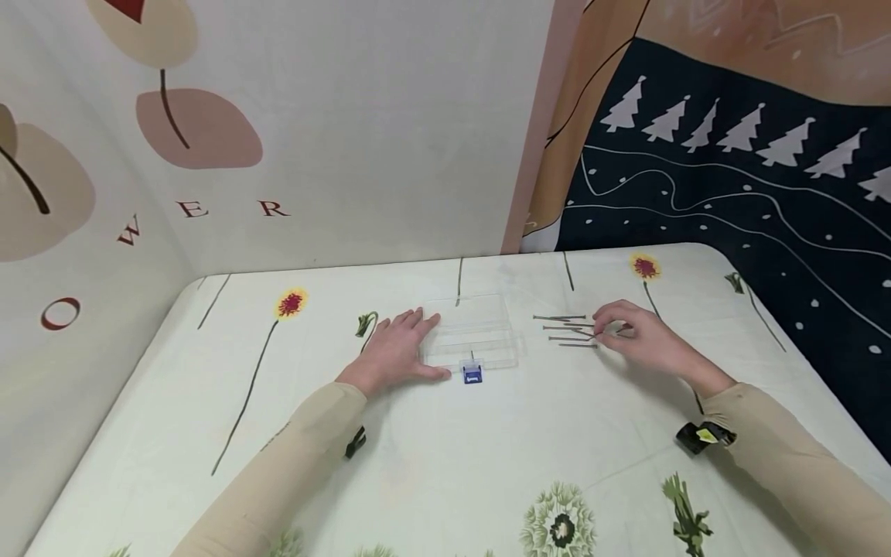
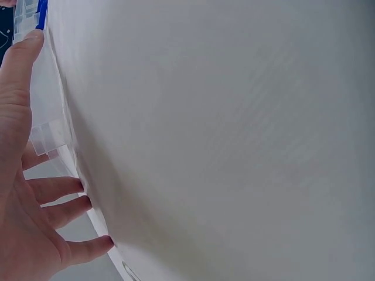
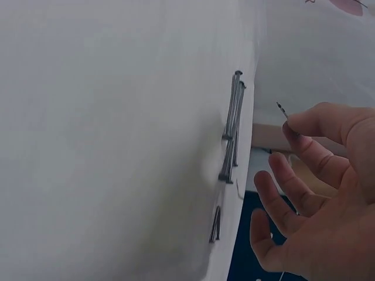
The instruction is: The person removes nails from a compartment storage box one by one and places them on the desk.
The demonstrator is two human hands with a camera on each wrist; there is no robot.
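My left hand (image 1: 398,348) has its fingers spread along the left side of a clear plastic box (image 1: 497,357), thumb at the near corner. A blue latch (image 1: 472,374) sits on the box's near edge. In the left wrist view, the thumb (image 2: 23,64) reaches up close to the blue piece. My right hand (image 1: 636,336) is over the right end of a group of loose nails (image 1: 567,338). Between its thumb and index finger it pinches a thin dark nail (image 3: 282,109), whose tip pokes out; the other fingers are loosely bent.
Several metal nails (image 3: 230,134) lie roughly parallel on the flower-print cloth (image 1: 445,449), right of the box. A pale curtain (image 1: 362,139) rises behind the table, with a dark tree-print cloth (image 1: 731,186) at the right.
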